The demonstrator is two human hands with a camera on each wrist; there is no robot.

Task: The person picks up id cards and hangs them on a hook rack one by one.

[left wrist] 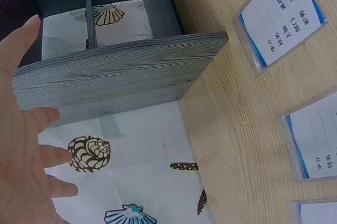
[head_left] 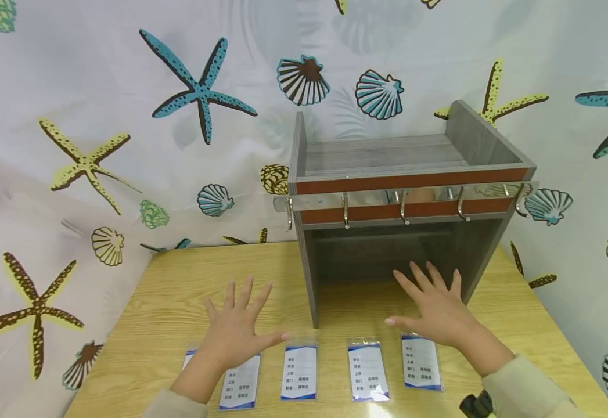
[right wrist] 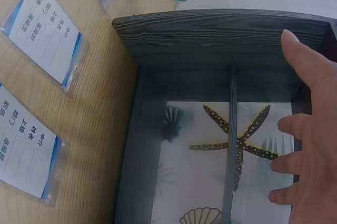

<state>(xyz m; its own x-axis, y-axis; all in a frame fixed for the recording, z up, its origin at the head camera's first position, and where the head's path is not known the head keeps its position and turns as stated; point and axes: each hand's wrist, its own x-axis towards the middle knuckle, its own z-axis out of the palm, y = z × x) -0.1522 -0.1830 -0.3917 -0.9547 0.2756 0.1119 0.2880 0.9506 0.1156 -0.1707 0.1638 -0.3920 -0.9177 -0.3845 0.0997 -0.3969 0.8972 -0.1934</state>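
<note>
Both hands are spread wide and hold nothing. The left hand (head_left: 236, 331) is in the lower part of the head view, left of the centre; its back is turned to the camera, its fingers are straight and point upward in the frame, and its thumb stretches to the right. The right hand (head_left: 439, 313) lies in the lower right, with fingers parted and pointing to the upper left, while its thumb reaches to the left. Its fingertips appear in front of the lower opening of a grey shelf (head_left: 387, 157), which stands on the wooden table (head_left: 126, 325) in the right half of the frame. In each wrist view the hand is at the outer edge, with the fingers separated and empty. Along the front of the shelf there is a shiny metal rail (head_left: 371, 198) with five hooks. In the bottom of the head view, five card holders (head_left: 299, 371) in clear plastic form a row on the table; the leftmost is mostly hidden by the left forearm, and the rightmost is just below the right hand. I cannot tell whether they touch. Pale sleeves (head_left: 528, 383) cover both forearms, and a white cloth (head_left: 262, 29) with starfish and shells hangs behind.
</note>
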